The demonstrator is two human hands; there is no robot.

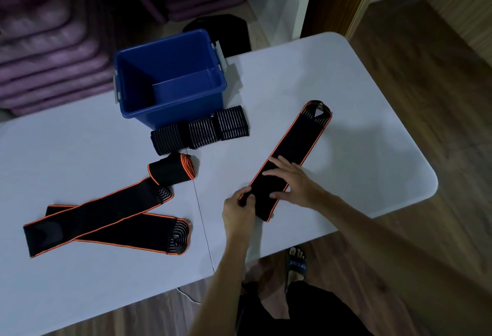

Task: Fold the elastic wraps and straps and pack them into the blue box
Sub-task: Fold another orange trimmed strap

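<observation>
A long black wrap with orange edging [295, 146] lies slantwise on the white table [359, 135]. My left hand [239, 209] pinches its near end, fingers curled round the edge. My right hand [291, 179] presses flat on the wrap just above that end. The blue box [170, 79] stands open and empty at the table's back. A rolled orange-edged wrap [173, 167] sits in front of it. Two more flat wraps [106, 225] lie crossed at the left. Folded black striped straps [202, 130] lean against the box's front.
A seam [202, 215] runs across the table between the two wrap groups. Purple mats [48, 50] are stacked on shelves behind. A black object [221, 29] sits behind the box. My sandalled foot [296, 263] shows on the wooden floor below the table edge.
</observation>
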